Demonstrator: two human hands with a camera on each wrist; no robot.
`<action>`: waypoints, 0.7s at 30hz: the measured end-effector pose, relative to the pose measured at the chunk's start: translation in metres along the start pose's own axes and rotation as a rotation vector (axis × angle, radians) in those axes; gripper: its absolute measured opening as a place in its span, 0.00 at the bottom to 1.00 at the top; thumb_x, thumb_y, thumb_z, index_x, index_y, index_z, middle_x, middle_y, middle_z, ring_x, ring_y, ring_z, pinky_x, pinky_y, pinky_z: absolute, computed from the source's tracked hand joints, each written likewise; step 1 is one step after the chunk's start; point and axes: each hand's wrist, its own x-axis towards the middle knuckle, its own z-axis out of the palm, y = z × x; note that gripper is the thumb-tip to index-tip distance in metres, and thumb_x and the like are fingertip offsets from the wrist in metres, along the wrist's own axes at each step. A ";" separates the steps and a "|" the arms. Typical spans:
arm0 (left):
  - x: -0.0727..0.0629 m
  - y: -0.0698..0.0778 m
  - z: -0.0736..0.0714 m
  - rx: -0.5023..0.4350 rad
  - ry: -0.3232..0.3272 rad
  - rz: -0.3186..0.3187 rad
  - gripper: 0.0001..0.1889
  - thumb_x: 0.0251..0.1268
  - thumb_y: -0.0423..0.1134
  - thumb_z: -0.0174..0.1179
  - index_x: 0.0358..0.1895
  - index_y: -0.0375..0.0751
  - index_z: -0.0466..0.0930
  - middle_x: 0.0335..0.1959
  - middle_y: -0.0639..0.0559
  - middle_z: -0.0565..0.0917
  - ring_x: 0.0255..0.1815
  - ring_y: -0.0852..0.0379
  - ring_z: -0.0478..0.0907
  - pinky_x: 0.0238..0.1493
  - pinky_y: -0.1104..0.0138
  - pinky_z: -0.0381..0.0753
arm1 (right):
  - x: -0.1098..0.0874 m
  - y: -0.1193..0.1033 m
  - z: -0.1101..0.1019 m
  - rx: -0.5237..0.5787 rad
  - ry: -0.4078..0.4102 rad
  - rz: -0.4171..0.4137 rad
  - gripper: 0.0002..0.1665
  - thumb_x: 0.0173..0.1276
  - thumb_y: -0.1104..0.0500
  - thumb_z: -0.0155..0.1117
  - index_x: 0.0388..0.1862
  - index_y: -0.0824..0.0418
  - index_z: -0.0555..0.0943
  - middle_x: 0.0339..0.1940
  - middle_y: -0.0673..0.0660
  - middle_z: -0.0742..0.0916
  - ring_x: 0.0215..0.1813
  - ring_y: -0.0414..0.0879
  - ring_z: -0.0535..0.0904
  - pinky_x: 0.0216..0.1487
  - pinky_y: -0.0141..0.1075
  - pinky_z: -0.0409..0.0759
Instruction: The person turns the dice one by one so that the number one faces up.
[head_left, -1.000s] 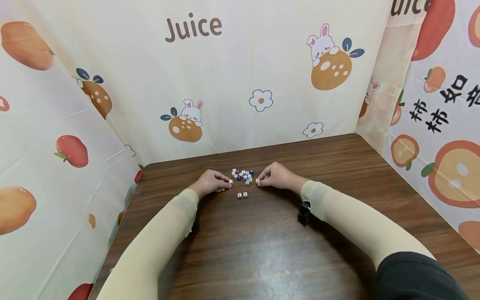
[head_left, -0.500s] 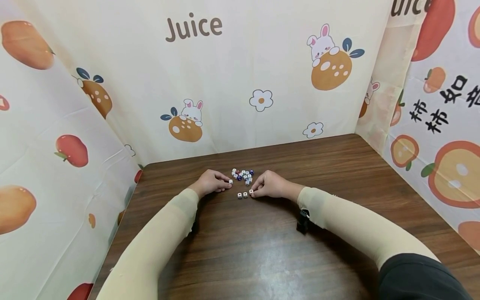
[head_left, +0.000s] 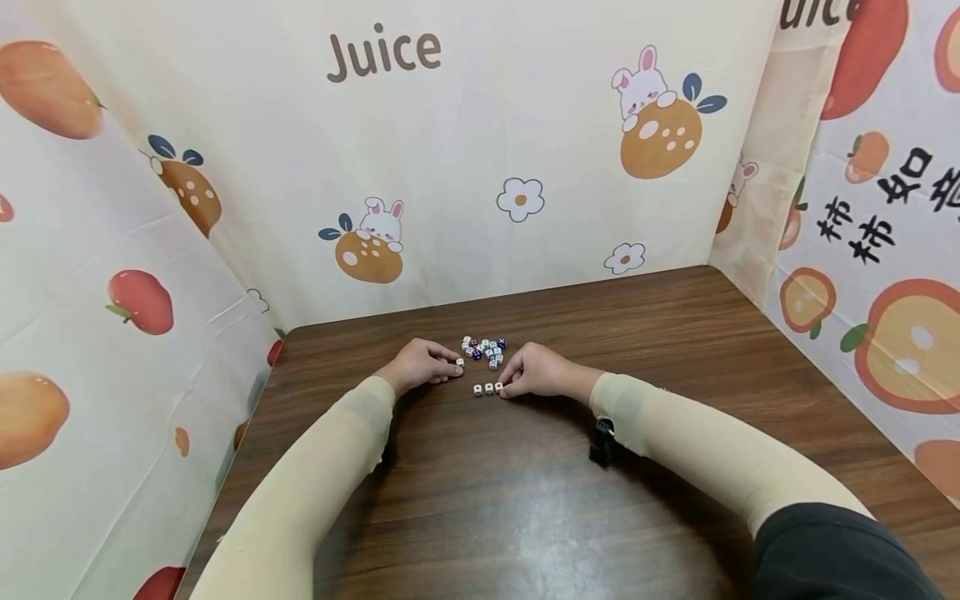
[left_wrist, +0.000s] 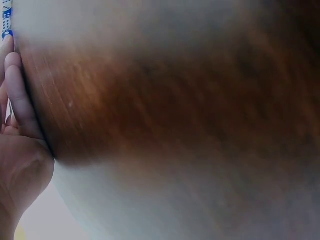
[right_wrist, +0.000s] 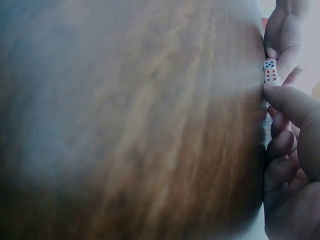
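Observation:
My left hand (head_left: 423, 364) pinches a small white die (head_left: 460, 362) at its fingertips, left of the dice cluster. My right hand (head_left: 542, 371) holds another white die (head_left: 499, 387) between thumb and finger at the right end of a short row. Two more white dice stand in that row, the left one (head_left: 477, 390) and the middle one (head_left: 489, 388). In the right wrist view, a die with red pips (right_wrist: 271, 75) shows just beyond my right thumb. The left wrist view catches only the edge of my left hand (left_wrist: 25, 110) and some blue-pipped dice (left_wrist: 7, 17).
Behind the row, a loose cluster of dice (head_left: 492, 351) lies between the hands, mostly white, with some blue ones and a red one. The brown wooden table (head_left: 510, 492) meets a printed cloth backdrop (head_left: 465, 225) at the back and sides.
My right hand has come left and nearer with its die, from beside the cluster to the right end of the row. My left hand stays in place with its die.

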 end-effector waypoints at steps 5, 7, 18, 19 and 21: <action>-0.001 0.001 0.000 0.000 0.005 -0.006 0.15 0.72 0.38 0.82 0.57 0.39 0.96 0.42 0.51 0.94 0.32 0.64 0.86 0.37 0.71 0.89 | 0.001 -0.001 0.000 0.006 -0.010 0.008 0.05 0.66 0.57 0.87 0.41 0.54 0.99 0.24 0.42 0.91 0.28 0.32 0.79 0.34 0.28 0.78; -0.001 0.000 0.000 0.004 0.006 -0.005 0.15 0.72 0.38 0.82 0.56 0.39 0.96 0.42 0.51 0.95 0.32 0.64 0.85 0.37 0.71 0.89 | 0.001 -0.001 0.000 0.010 -0.013 0.014 0.06 0.66 0.57 0.87 0.41 0.54 0.99 0.24 0.42 0.90 0.28 0.32 0.79 0.34 0.28 0.78; 0.004 -0.003 0.000 -0.006 0.005 -0.009 0.13 0.71 0.37 0.81 0.56 0.40 0.97 0.41 0.52 0.96 0.32 0.64 0.86 0.36 0.71 0.89 | 0.001 -0.001 0.000 0.013 -0.006 0.014 0.06 0.66 0.57 0.87 0.41 0.55 0.99 0.23 0.42 0.89 0.27 0.33 0.78 0.33 0.28 0.77; 0.004 -0.002 0.000 -0.009 0.007 -0.011 0.13 0.71 0.37 0.81 0.55 0.40 0.97 0.41 0.52 0.96 0.32 0.64 0.86 0.36 0.72 0.89 | 0.002 0.000 -0.001 0.013 -0.005 0.015 0.06 0.66 0.58 0.87 0.41 0.55 0.99 0.23 0.42 0.89 0.28 0.33 0.78 0.33 0.28 0.77; 0.003 -0.002 0.000 -0.012 0.009 -0.011 0.13 0.72 0.37 0.81 0.55 0.40 0.97 0.40 0.53 0.96 0.32 0.64 0.86 0.36 0.72 0.89 | 0.002 0.000 -0.001 0.014 -0.005 0.017 0.06 0.66 0.58 0.87 0.41 0.55 0.99 0.23 0.42 0.89 0.28 0.33 0.78 0.34 0.28 0.76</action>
